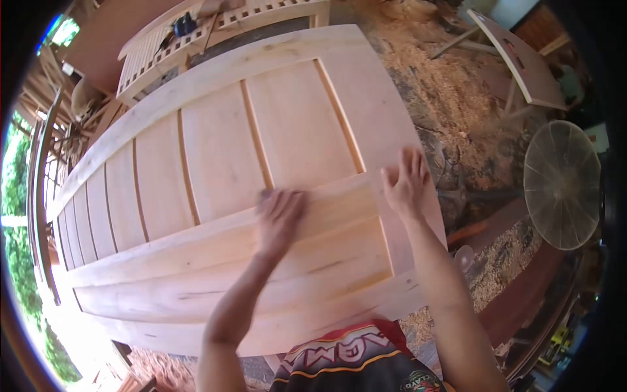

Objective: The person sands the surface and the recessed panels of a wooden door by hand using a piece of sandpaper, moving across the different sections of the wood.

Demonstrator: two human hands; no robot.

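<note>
A large pale wooden panelled door [215,140] lies flat in front of me, with grooves between its boards and a frame around them. My left hand [282,219] presses on the middle rail, its fingers bent and smeared by motion. A small dark edge shows at its fingertips; what it belongs to I cannot make out. Farther right, my right hand [406,185] rests open on the door's right end, fingers spread over the frame and nothing in them.
Behind the door stands a slatted wooden piece [268,14] with a dark blue tool [184,25] on it. Wood shavings [450,98] cover the floor. At right are a round fan [562,185] and a tilted board on legs [516,59]. Timber [46,196] leans at left.
</note>
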